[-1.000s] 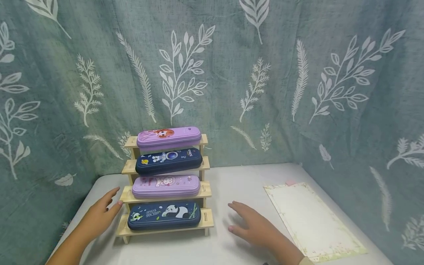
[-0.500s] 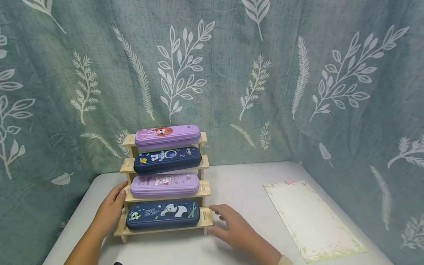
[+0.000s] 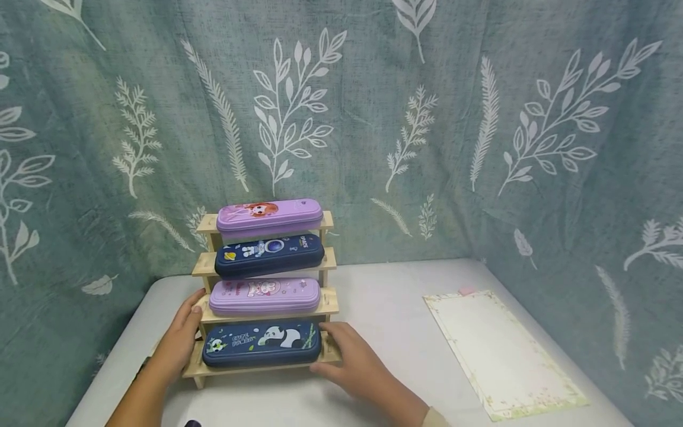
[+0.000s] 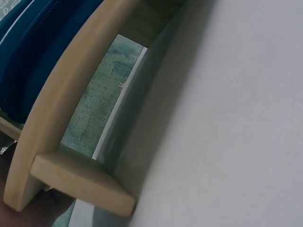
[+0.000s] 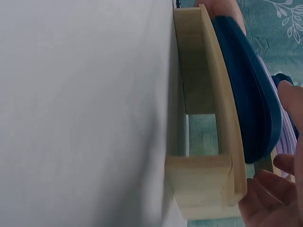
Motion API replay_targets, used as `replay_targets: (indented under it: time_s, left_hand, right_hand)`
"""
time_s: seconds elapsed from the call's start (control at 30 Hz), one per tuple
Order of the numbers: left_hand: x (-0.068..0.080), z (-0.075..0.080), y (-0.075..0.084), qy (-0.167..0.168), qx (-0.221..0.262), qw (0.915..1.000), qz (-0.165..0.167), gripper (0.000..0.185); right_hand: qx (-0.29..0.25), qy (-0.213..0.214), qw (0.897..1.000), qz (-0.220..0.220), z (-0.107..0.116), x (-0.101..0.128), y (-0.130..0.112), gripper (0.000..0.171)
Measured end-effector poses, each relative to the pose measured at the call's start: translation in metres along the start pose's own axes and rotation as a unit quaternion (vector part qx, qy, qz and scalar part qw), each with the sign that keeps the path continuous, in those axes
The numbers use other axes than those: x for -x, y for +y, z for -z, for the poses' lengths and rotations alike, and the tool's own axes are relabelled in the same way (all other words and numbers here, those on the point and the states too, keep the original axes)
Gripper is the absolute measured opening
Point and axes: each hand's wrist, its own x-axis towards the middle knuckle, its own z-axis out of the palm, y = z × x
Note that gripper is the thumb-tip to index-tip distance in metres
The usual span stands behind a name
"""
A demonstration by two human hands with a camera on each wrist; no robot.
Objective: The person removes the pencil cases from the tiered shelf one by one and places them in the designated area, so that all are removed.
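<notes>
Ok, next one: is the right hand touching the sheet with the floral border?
Apart. The head view shows white tabletop between the right hand and the sheet.

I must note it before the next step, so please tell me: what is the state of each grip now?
Left grip: closed, holding the left end of the rack.
Right grip: at its right end; open or closed cannot be told.

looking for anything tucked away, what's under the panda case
The panda case lies on the lowest step of the wooden rack. Below that step, an open gap shows the curtain beyond. The surface directly beneath the case is covered and cannot be seen.
</notes>
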Motion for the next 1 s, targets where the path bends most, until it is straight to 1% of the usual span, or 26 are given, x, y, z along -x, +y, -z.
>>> replay_targets:
  time_s: [0.17, 0.3, 0.57, 0.77, 1.0]
  left_hand:
    - [0.000, -0.002, 0.001, -0.001, 0.017, 0.9998, -0.011, 0.062]
    - [0.000, -0.004, 0.001, 0.001, 0.027, 0.9996, -0.012, 0.061]
    - [-0.001, -0.004, -0.003, 0.008, 0.026, 0.9996, -0.001, 0.060]
    - [-0.002, -0.005, -0.004, 0.009, 0.033, 0.9994, 0.004, 0.059]
    - [0.000, -0.007, -0.001, 0.011, 0.027, 0.9996, 0.000, 0.061]
  right_hand:
    - [0.000, -0.008, 1.000, -0.008, -0.007, -0.006, -0.007, 0.089]
    - [0.005, -0.006, 1.000, -0.017, -0.012, -0.009, -0.012, 0.095]
    - [0.029, 0.008, 0.999, -0.029, -0.018, -0.015, -0.020, 0.101]
    - [0.038, 0.007, 0.999, -0.038, -0.023, -0.021, -0.024, 0.102]
    - [0.033, 0.029, 0.998, -0.039, -0.028, -0.024, -0.024, 0.095]
